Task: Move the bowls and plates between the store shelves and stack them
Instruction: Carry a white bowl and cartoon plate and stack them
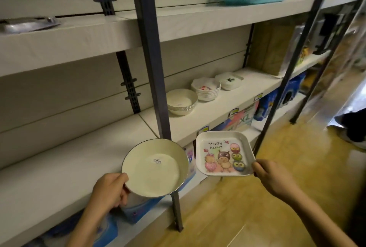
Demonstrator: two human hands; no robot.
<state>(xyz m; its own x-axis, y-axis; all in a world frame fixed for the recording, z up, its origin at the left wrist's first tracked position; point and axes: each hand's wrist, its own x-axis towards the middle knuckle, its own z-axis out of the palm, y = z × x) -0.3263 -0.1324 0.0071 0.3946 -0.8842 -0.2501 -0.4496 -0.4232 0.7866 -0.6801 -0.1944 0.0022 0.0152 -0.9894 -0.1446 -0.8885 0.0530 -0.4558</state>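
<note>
White store shelves (227,108) run from lower left to upper right of the frame, crossed by a grey upright post (152,58). Low in the frame, the left hand (111,191) grips a round cream bowl (154,167) by its near-left rim, fingers curled under it. Just beside it, the right hand (271,175) pinches the lower right corner of a square Easter plate (223,153).

Both pieces are in the air in front of the shelf edge. Up and to the right, past the post, three stacks sit in a row on the middle shelf: round bowls (181,101), scalloped bowls (206,88) and square dishes (228,81). The right hand seems nearer that row; the left must probably reach round the post.
</note>
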